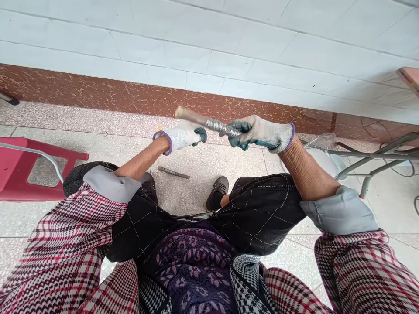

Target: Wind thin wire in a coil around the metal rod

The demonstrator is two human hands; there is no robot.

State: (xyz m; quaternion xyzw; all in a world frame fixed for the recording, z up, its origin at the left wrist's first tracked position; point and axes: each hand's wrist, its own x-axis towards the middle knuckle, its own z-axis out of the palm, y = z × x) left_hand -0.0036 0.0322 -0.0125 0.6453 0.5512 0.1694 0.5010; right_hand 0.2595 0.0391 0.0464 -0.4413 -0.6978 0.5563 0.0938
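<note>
My right hand [255, 133], in a white knitted glove with a dark green coated palm and purple cuff, is closed around one end of a wooden stick [193, 117]. Silver wire [222, 127] is wound in close turns along the stick's middle, and its bare, pale end points up to the left. Just below that bare end is my left hand [188, 134], gloved the same way, with its fingers curled in. Whatever those fingers hold, if anything, is hidden. A second thin, wire-wrapped stick [173, 172] lies on the floor between my shoes.
A red plastic stool [36, 170] stands at the left, a grey cord across it. Metal legs of a folding frame [376, 161] and a whitish container [324, 161] are at the right. Ahead rises a white tiled wall [209, 52] with a reddish-brown skirting [147, 98].
</note>
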